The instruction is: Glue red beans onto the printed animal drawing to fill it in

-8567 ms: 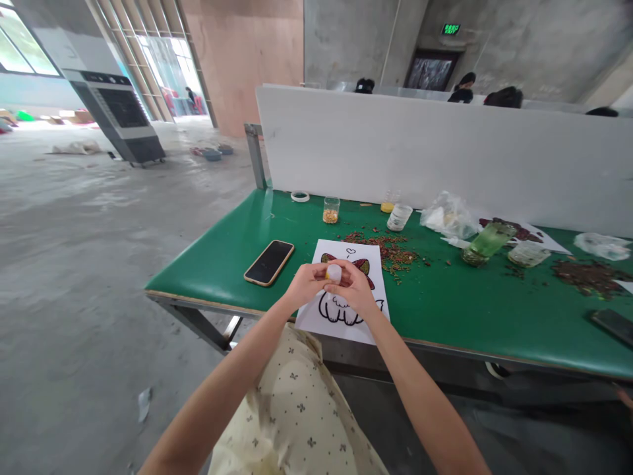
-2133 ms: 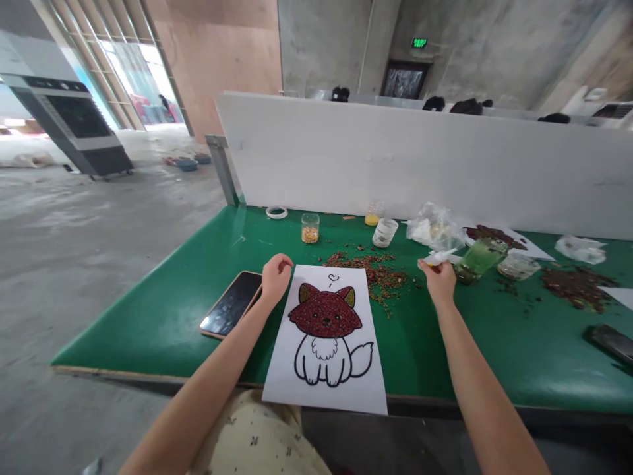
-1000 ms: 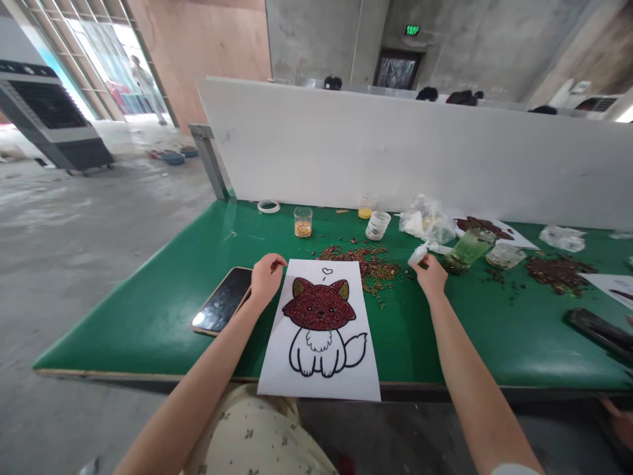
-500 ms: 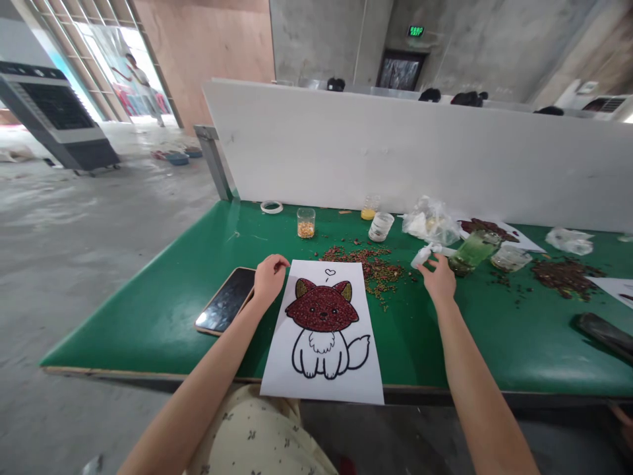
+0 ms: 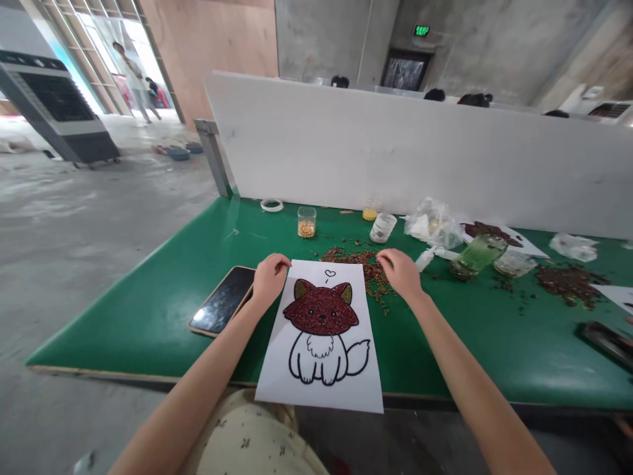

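Observation:
A white sheet of paper (image 5: 270,379) lies at the table's front edge, its lower end jutting past the edge. On it is an outlined fox, the head covered in dark red beans and the inner ears in green ones; body and tail are bare. My left hand (image 5: 271,280) is closed at the sheet's top left corner, fingertips pinched on it. Over the right side of a loose pile of red and green beans (image 5: 346,255), my right hand (image 5: 401,272) has its fingers pinched together; what they hold, if anything, is hidden. Just beyond it lies a white glue bottle (image 5: 425,258).
Left of the sheet is a phone (image 5: 222,300). Behind stand a cup of corn kernels (image 5: 306,223) and a tilted clear jar (image 5: 383,227). A green jar (image 5: 477,257), plastic bags (image 5: 435,224) and dark beans (image 5: 568,284) are rightward. A white partition (image 5: 395,152) borders the table's back.
My right hand has let go of the glue bottle and moved left to the bean pile. The bottle now rests on the table. My left hand has stayed at the paper's corner.

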A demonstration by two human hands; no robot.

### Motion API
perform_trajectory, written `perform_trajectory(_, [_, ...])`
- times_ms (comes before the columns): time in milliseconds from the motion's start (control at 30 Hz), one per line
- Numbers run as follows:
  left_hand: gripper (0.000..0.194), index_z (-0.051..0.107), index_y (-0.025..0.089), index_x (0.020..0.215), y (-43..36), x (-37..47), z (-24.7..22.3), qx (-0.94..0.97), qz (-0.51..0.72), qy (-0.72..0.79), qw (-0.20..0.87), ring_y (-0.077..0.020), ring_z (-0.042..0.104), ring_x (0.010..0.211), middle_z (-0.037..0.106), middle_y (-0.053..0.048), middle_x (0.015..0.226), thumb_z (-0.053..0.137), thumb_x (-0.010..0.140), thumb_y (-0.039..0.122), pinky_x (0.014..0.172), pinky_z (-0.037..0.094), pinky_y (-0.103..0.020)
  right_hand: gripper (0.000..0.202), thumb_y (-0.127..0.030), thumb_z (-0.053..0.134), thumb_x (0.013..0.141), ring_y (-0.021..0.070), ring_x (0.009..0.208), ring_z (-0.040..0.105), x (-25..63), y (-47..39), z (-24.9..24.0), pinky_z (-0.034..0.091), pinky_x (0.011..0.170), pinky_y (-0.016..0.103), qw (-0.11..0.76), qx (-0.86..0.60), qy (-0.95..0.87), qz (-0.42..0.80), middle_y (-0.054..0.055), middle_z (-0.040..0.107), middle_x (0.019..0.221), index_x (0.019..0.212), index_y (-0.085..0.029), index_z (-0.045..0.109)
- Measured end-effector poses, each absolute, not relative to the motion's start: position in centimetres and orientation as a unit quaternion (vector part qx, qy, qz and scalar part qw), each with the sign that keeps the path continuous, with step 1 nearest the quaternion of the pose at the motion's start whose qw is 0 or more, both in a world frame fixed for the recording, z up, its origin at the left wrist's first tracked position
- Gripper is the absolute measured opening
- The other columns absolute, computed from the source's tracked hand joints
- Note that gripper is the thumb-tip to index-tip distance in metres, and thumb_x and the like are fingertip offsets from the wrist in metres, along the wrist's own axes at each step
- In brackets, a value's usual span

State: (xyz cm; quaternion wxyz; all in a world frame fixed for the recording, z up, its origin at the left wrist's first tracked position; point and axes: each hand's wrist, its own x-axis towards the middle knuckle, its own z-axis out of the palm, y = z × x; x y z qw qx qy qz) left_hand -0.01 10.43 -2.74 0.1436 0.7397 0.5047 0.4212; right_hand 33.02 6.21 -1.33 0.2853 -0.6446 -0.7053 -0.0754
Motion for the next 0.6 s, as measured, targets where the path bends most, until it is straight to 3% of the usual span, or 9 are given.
perform_trajectory(133, [0.020, 0.059, 0.019, 0.069, 10.0, 0.2, -2.4, 0.748, 0.430, 0.484, 0.146, -0.0145, 0.055, 0.068, 0.061, -0.001, 0.075, 0.041, 0.072, 0.010, 0.065, 0.042, -0.026, 0.010, -0.023, 0.053, 0.085, 0.0176, 0.084, 0.056, 30.1, 10.9, -0.8, 0.037, 0.066, 0.025, 0.208, -0.616, -0.758, -0.052, 0.003, 0.064, 0.086, 0.085, -0.022, 0.062])
perform_trajectory(267, [0.021, 0.059, 0.019, 0.069, 9.8, 0.3, -2.3, 0.757, 0.414, 0.486, 0.137, -0.0151, 0.055, 0.068, 0.061, -0.002, 0.075, 0.041, 0.072, 0.007, 0.065, 0.043, -0.027, 0.013, -0.019, 0.053, 0.084, 0.0179, 0.083, 0.054, 28.4, 14.6, -1.2, 0.032, 0.060, 0.025, 0.151, -0.612, -0.775, -0.038, 0.004, 0.063, 0.085, 0.078, -0.021, 0.064])
perform_trajectory(600, [0.025, 0.061, 0.019, 0.074, 9.5, 0.6, -2.1, 0.787, 0.352, 0.487, 0.141, -0.0193, 0.058, 0.080, 0.063, -0.003, 0.080, 0.042, 0.072, 0.003, 0.074, 0.045, -0.031, 0.017, -0.020, 0.050, 0.086, 0.0178, 0.089, 0.053, 27.5, 16.0, -2.9, 0.033, 0.060, 0.025, 0.102, -0.642, -0.759, -0.036, 0.006, 0.063, 0.092, 0.082, -0.019, 0.066])
